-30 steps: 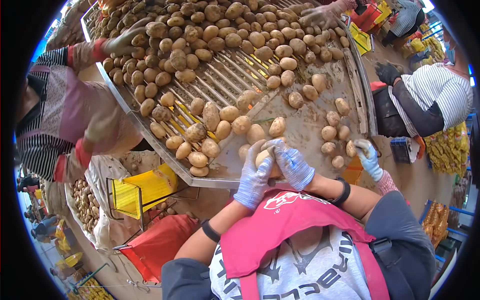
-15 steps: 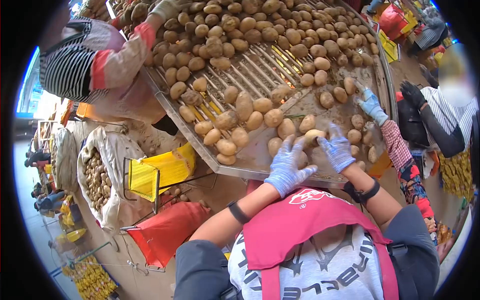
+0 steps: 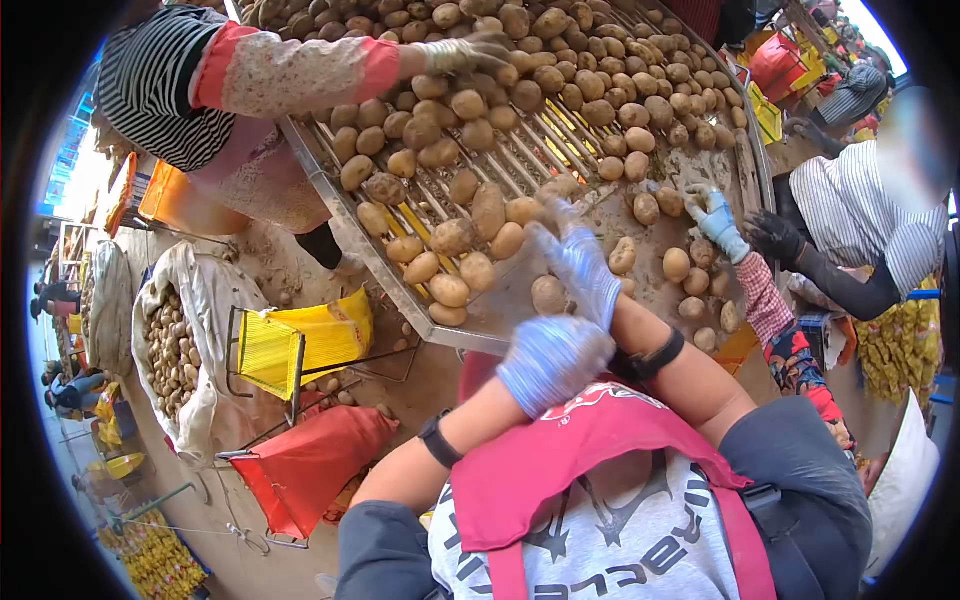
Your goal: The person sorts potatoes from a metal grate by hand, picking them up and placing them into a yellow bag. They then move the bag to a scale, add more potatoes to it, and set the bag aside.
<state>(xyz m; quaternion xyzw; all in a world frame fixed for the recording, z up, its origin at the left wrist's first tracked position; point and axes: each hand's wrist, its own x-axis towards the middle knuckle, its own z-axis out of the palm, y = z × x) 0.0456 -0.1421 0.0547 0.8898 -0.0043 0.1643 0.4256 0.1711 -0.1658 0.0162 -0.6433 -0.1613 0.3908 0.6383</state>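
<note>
My right hand (image 3: 583, 268), in a blue-white knit glove, reaches over the slatted metal sorting table (image 3: 440, 338) with its fingers stretched out beside several potatoes (image 3: 507, 240). Some motion blur lies on it, and I see nothing held in it. Close to my pink apron (image 3: 590, 440), below the table's near edge, my left hand (image 3: 556, 365) wears the same kind of glove. It is smeared and its fingers are turned out of sight. A single potato (image 3: 549, 295) lies on the metal just left of my right wrist.
Across the left side stretches a co-worker's gloved hand (image 3: 465, 52); another's light-blue glove (image 3: 715, 222) touches potatoes at the right. Potatoes heap at the far end. Left of the table stand a sack of potatoes (image 3: 172, 350), a yellow bag on a frame (image 3: 310, 345) and a red bag (image 3: 318, 465).
My right hand has swung left over the potatoes. My left hand has drawn back toward my apron, and several potatoes near my hands are gone. The left co-worker's arm has reached further across.
</note>
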